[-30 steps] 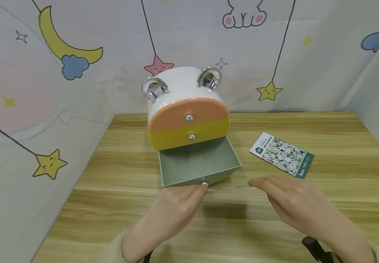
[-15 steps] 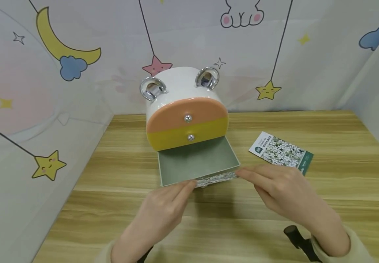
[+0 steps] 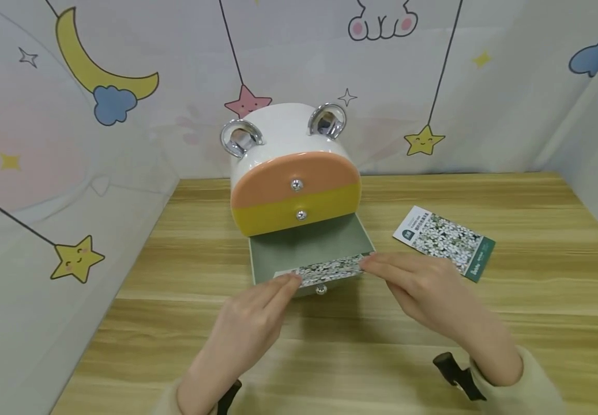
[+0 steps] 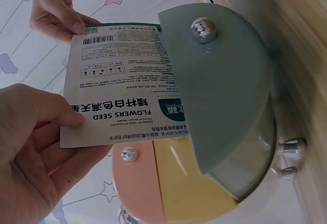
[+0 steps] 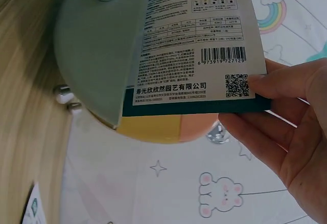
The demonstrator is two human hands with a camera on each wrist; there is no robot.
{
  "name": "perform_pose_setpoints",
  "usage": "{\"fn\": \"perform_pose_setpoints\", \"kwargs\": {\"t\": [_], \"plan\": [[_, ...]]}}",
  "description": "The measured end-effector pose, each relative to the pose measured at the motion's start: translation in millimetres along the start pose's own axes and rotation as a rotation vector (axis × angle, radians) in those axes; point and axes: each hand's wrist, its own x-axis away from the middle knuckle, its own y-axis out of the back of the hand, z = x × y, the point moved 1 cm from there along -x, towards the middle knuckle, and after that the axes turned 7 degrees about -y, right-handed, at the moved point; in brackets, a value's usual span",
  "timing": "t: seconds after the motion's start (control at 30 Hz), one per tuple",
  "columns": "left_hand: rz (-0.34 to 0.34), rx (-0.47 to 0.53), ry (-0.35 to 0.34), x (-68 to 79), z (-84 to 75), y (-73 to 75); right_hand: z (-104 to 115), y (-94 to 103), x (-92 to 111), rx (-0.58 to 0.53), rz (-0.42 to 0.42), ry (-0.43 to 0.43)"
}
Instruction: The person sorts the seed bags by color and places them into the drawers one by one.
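A flower seed packet (image 3: 331,271) is held tilted over the open green drawer (image 3: 306,245). My left hand (image 3: 252,317) pinches one end of it, thumb on the printed back in the left wrist view. The other end is pinched by my right hand (image 3: 428,285), its thumb beside the QR code (image 5: 237,86). In both wrist views the packet's lower edge passes behind the drawer front (image 4: 225,91), which hides it. The drawer belongs to a white rounded cabinet (image 3: 285,129) with silver ears; its orange and yellow drawers above are closed.
A second seed packet (image 3: 449,242) with white flowers lies flat on the wooden table (image 3: 548,230), right of the cabinet. A printed cloth (image 3: 382,75) with stars and a moon stands behind and at the sides. Dark wrist camera mounts (image 3: 457,374) jut from the sleeves.
Both hands have carried the packet forward and left, from in front of the drawer knob to over the drawer. The packet's flowered face has tilted into view. The cabinet and second packet stay put.
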Motion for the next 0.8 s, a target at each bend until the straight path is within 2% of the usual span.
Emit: {"fn": "perform_pose_setpoints", "kwargs": {"t": [0.13, 0.3, 0.6, 0.8], "plan": [[-0.017, -0.004, 0.017, 7.7, 3.5, -12.9, -8.4, -15.1, 2.6, -0.014, 0.025, -0.018], [-0.002, 0.014, 0.081, 15.9, 5.6, -24.7, -16.9, -31.2, 4.5, -0.024, 0.029, -0.016], [0.018, 0.013, 0.181, 25.7, 8.9, -35.7, -24.9, -49.0, 2.6, -0.021, 0.098, -0.052], [0.058, 0.016, 0.214, 29.8, 13.9, -43.2, -30.0, -59.1, 0.8, -0.019, 0.147, -0.096]]}}
